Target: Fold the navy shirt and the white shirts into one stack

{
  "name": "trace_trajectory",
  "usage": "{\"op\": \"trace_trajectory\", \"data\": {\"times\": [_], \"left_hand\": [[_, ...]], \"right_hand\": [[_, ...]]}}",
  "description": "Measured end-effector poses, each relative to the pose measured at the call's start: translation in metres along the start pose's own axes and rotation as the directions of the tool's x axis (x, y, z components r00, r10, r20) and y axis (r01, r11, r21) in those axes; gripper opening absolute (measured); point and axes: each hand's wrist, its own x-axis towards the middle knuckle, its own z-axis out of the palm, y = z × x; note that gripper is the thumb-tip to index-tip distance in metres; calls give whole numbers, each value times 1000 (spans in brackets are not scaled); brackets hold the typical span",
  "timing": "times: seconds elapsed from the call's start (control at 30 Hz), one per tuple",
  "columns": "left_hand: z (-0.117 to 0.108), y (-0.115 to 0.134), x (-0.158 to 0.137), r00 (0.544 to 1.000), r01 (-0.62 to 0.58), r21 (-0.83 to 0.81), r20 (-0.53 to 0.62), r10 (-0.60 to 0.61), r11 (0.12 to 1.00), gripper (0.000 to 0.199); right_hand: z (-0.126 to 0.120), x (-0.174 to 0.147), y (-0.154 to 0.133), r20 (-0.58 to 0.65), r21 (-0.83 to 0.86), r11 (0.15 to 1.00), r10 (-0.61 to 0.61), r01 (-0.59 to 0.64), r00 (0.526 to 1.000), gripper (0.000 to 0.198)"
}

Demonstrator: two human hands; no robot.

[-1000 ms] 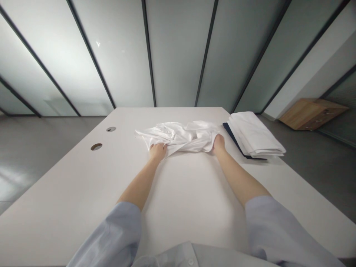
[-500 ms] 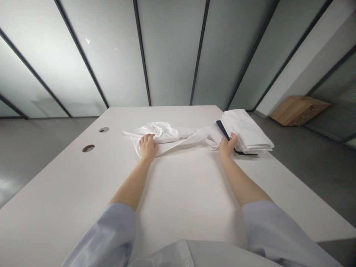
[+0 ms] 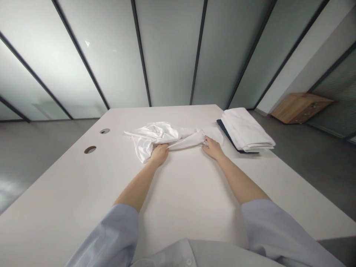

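A crumpled white cloth (image 3: 164, 132) lies across the far part of the table, bunched at its left end and narrower toward the right. My left hand (image 3: 160, 154) is closed on its near edge, left of the middle. Farther right, my right hand (image 3: 213, 147) pinches the same edge between thumb and fingers. What kind of garment or linen it is, I cannot make out. A folded stack of white cloth (image 3: 247, 128) rests to the right of my right hand, on top of a dark navy flat item (image 3: 228, 136) that pokes out at its left side.
The white table (image 3: 191, 196) has two round holes at its left, one with a metal grommet (image 3: 105, 131) and one bare hole (image 3: 90, 149). Frosted glass panels (image 3: 169, 55) rise behind. A wooden cabinet (image 3: 297, 107) stands on the floor at the right.
Both hands have moved inward along the cloth's near edge. My right hand has come left, away from the folded stack, and the cloth's left corner now droops nearer to me.
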Motion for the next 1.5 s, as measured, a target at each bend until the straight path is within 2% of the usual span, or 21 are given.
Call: {"op": "trace_trajectory", "data": {"times": [0.1,0.23,0.3,0.37,0.47,0.6,0.67,0.77,0.87,1.0,1.13,1.23,1.3,1.37,1.5], "left_hand": [[-4,-6,2,984,161,-95,-66,-167,982,37],[-14,-22,4,920,338,-177,-144,-364,924,42],[-19,-29,4,892,390,-190,-165,-421,901,48],[-23,-34,3,885,404,-183,-170,-433,896,56],[-21,-33,0,925,328,-102,-168,-341,939,55],[-10,-21,-4,989,96,94,-124,-84,991,43],[-5,-14,-4,995,-30,124,-89,41,992,34],[-1,-6,-4,991,-136,88,-5,137,987,37],[-1,-3,-3,990,-130,17,52,129,991,39],[1,-8,-1,998,-22,-186,52,32,982,30],[1,-17,4,997,74,-501,59,-51,862,31],[-3,-23,5,995,64,-593,-25,-98,803,37],[-8,-24,4,995,43,-606,-50,-92,794,43],[-11,-24,2,999,36,-547,0,-43,837,45],[-12,-18,-3,994,-20,-249,99,46,968,37]], "right_hand": [[0,1,1,-5,-17,998,54,-54,999,62],[4,2,5,-28,-19,995,101,-102,994,60],[6,3,7,-45,-21,991,132,-133,990,59],[6,3,8,-52,-26,988,150,-152,987,57],[4,1,8,-40,-26,994,108,-109,993,53],[1,-1,1,-57,19,1000,-6,7,998,46],[-1,-1,-4,-85,62,996,-61,67,995,39],[-3,-1,-11,-84,108,986,-119,127,989,32],[-3,-1,-13,-45,134,977,-161,166,986,34],[6,-1,-6,-78,172,967,-179,190,981,56],[13,2,0,-52,185,969,-154,161,987,62],[13,3,0,-35,188,973,-130,134,991,59],[11,3,-1,-25,196,974,-109,111,994,58],[8,3,-3,-7,206,974,-92,92,996,57],[5,2,-4,26,233,970,-77,69,997,57]]}}
